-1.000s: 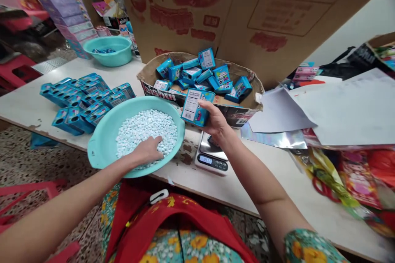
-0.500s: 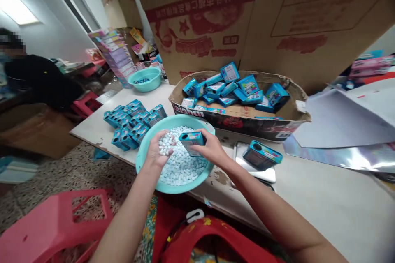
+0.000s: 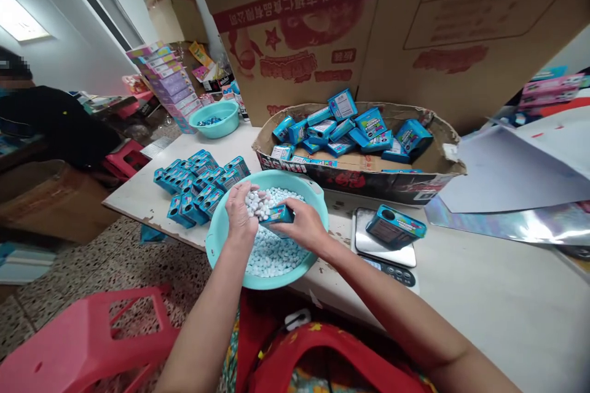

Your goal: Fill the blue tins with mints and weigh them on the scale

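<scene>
A turquoise basin (image 3: 319,195) full of small white candies (image 3: 274,255) stands at the table's front edge. Over it, my left hand (image 3: 238,212) is cupped around a heap of white candies (image 3: 256,201). My right hand (image 3: 306,225) grips a small blue box (image 3: 279,215), tilted toward the left palm. The heaped candies meet the box's left end, and its opening is hidden behind them. To the right, another blue box (image 3: 395,227) with a round hole lies on a small digital scale (image 3: 407,256).
Left of the basin stand several blue boxes (image 3: 198,187) with round holes. Behind it, a cut-down carton (image 3: 364,181) holds more blue boxes. A second basin (image 3: 216,129) sits farther back. Large cardboard (image 3: 304,24) rises behind. A pink stool (image 3: 87,331) and a person (image 3: 59,123) are at left.
My left hand has turned and moved right, bringing its candies against the box. The box has tipped and shifted slightly left and down in my right hand.
</scene>
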`<state>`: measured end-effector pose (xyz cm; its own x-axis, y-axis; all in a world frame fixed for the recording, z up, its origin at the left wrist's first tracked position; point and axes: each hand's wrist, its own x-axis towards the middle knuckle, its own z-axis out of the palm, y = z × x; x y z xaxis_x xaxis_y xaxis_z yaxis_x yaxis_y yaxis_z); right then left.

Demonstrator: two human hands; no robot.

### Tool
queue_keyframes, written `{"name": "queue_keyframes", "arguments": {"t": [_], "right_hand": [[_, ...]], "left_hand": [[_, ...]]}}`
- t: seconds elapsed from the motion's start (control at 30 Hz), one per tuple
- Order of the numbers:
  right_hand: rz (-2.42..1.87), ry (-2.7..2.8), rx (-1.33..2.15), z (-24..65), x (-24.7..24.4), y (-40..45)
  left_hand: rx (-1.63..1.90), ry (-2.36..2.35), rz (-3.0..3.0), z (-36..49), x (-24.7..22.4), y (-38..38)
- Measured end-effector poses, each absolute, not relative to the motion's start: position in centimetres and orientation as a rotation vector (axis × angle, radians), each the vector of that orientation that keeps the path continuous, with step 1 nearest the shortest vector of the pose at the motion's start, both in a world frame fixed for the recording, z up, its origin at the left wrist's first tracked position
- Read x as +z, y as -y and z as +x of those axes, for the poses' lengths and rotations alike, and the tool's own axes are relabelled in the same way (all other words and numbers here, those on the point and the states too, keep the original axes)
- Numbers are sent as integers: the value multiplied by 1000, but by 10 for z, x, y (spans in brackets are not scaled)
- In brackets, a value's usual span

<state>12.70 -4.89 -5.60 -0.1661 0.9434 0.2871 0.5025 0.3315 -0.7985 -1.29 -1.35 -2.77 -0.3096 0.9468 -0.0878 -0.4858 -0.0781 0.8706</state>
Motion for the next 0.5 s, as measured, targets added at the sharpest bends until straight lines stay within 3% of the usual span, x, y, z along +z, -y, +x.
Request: {"name": "queue_keyframes", "arguments": {"t": [0.5], "right_hand": [[-1241,1699,871,131,-61,42]], "left_hand": [[1599,-1036,829,-10,-18,17]]}}
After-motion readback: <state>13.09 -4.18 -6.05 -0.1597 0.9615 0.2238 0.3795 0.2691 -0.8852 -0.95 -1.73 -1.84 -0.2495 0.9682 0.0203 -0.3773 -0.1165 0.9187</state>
